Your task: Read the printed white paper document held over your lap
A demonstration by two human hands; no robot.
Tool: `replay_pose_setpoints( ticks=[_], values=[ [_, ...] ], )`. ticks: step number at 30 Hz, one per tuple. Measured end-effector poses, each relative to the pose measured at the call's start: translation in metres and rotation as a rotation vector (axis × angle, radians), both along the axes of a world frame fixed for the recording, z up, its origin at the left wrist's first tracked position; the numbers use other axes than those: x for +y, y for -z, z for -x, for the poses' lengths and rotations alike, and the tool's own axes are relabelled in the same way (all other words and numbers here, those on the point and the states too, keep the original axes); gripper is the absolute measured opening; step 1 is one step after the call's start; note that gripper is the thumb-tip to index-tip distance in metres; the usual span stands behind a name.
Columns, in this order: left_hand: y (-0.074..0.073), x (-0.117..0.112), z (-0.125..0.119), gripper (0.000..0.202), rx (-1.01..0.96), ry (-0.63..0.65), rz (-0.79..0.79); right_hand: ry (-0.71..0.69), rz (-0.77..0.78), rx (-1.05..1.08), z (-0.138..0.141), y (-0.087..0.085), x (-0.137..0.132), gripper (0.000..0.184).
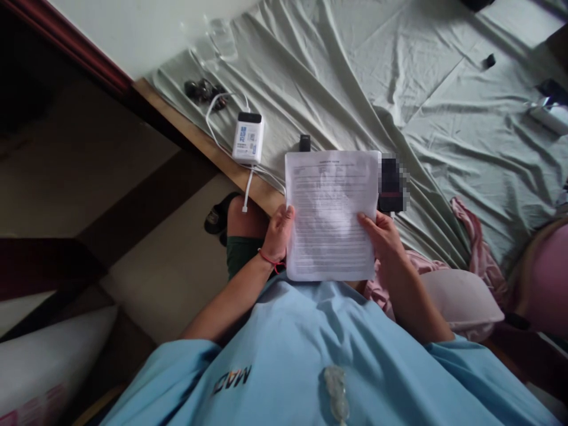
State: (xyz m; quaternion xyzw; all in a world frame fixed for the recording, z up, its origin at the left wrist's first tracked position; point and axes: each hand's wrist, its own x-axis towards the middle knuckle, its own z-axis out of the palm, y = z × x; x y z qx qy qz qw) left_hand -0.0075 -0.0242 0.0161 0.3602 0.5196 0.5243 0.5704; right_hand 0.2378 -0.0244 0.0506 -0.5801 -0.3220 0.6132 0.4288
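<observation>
A printed sheet of paper (331, 216), covered in lines of small text, is held up in front of my chest. My left hand (278, 231) grips its left edge, and a red string bracelet circles that wrist. On the right edge my right hand (384, 232) pinches the sheet, with the thumb lying over the print. Whether more sheets lie behind the top one I cannot tell. Just right of the paper lies a dark, blurred-out phone (393, 183) with a white plug at its lower end. A small black object (305, 142) shows above the top edge.
A white power bank (248, 139) with white cables sits at the bed's wooden edge (177, 121), near sunglasses (206, 92) and clear glasses (219, 38). A pale green sheet (355, 71) covers the bed. Pink cloth (473, 228) and a pillow-like form (461, 296) are at right.
</observation>
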Motion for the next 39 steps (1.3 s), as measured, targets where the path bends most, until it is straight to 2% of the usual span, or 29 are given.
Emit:
replay_pose_setpoints(
  ticks=[4,8,15,23,27,31,35,37,39],
  values=[
    [-0.003,-0.001,-0.001,0.057,-0.183,0.087,0.150,-0.004,0.000,0.034,0.000,-0.002,-0.001,0.040],
    [-0.003,-0.003,-0.003,0.061,-0.176,0.107,0.244,-0.025,-0.014,0.028,-0.002,0.003,-0.001,0.043],
    [-0.001,-0.005,-0.004,0.060,-0.142,0.078,0.254,-0.095,-0.051,-0.098,-0.010,0.015,-0.001,0.045],
    [-0.008,-0.007,-0.004,0.057,-0.323,0.030,0.258,-0.108,-0.029,-0.066,-0.007,0.012,0.000,0.041],
    [-0.006,-0.007,-0.004,0.055,-0.327,0.028,0.282,-0.080,-0.054,-0.069,-0.007,0.013,0.000,0.043],
    [0.000,-0.004,-0.004,0.059,-0.197,0.039,0.239,-0.082,-0.115,-0.123,-0.010,0.016,0.000,0.043],
    [0.005,0.001,0.002,0.044,0.265,-0.064,-0.037,-0.105,-0.180,-0.220,-0.012,0.014,-0.001,0.042],
    [0.006,0.003,0.006,0.035,0.488,-0.085,-0.122,-0.121,-0.217,-0.272,-0.011,0.011,-0.001,0.041],
    [0.006,0.004,0.007,0.031,0.576,-0.077,-0.154,-0.121,-0.246,-0.316,-0.010,0.009,-0.002,0.042]
  ],
)
